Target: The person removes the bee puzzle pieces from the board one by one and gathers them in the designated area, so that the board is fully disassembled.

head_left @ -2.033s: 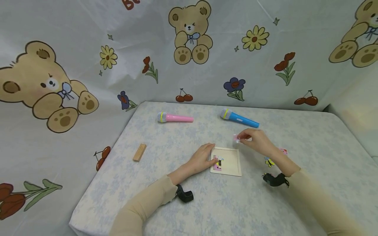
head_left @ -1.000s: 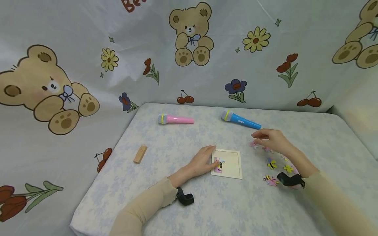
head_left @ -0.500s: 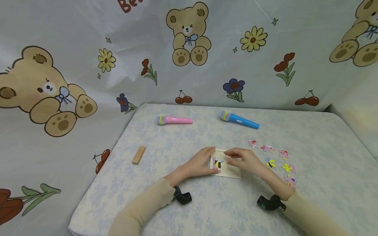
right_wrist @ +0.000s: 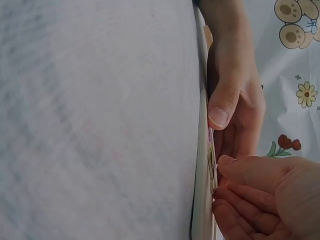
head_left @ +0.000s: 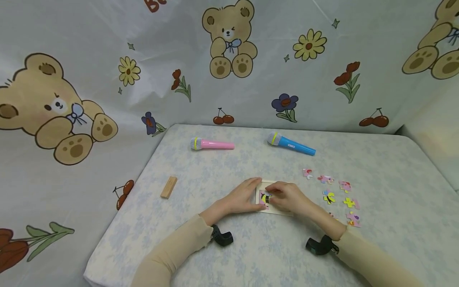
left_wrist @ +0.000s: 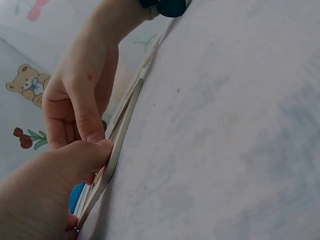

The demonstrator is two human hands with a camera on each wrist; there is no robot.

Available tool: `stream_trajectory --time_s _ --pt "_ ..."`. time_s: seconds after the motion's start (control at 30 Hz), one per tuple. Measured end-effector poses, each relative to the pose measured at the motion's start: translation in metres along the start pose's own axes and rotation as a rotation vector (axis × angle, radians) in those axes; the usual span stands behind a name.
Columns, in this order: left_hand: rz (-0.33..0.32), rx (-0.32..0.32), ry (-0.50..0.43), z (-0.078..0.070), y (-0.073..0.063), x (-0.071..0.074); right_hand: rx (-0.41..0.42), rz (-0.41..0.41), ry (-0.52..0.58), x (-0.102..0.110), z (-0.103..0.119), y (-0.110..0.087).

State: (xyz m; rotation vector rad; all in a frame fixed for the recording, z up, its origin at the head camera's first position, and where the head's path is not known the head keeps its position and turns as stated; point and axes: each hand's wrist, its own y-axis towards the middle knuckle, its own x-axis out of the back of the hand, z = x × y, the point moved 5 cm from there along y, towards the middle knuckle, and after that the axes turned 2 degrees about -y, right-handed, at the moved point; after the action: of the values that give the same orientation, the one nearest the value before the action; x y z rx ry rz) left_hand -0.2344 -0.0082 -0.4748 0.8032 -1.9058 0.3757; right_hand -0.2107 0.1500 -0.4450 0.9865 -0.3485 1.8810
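Observation:
On the table lies a shallow pale wooden puzzle tray (head_left: pixel 275 212) with a raised rim. Pink-and-yellow puzzle pieces with a bee pattern (head_left: pixel 265 199) sit joined at its left side. My left hand (head_left: pixel 241 198) holds the tray's left edge, thumb at the near rim and fingers towards the far corner. My right hand (head_left: pixel 289 198) is over the tray, its thumb and index finger pinching the edge of a bee-patterned piece. In the right wrist view, the thin edge of a puzzle piece (right_wrist: pixel 212 186) shows by those fingertips. Right of the tray lie several loose puzzle pieces (head_left: pixel 328 197).
A pink toy microphone (head_left: pixel 216 144) and a blue toy microphone (head_left: pixel 295 147) lie towards the back of the table. At the left is a small wooden block (head_left: pixel 169 187). Behind the table hangs a bear-patterned cloth (head_left: pixel 161 59). A black camera sits on each wrist.
My right hand carried a pink puzzle piece rightwards, left it beside the loose pieces, then came back over the tray and closed its fingertips at the bee pieces. My left hand stayed at the tray.

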Motion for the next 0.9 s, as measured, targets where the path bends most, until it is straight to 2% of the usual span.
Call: stream_trajectory --time_s 0.33,0.6,0.83,0.9 --pt "0.011 0.011 -0.006 -0.001 -0.001 0.001 -0.014 -0.035 0.037 -0.005 0.001 0.004" --pt "0.019 0.012 -0.014 -0.001 -0.001 0.001 0.042 -0.051 0.005 -0.006 0.005 0.006" --pt "0.018 0.012 -0.018 -0.001 -0.002 0.002 0.127 -0.069 -0.055 -0.005 0.011 0.010" --pt "0.017 0.007 -0.017 -0.001 -0.001 0.002 0.118 -0.058 -0.058 -0.001 0.011 0.011"
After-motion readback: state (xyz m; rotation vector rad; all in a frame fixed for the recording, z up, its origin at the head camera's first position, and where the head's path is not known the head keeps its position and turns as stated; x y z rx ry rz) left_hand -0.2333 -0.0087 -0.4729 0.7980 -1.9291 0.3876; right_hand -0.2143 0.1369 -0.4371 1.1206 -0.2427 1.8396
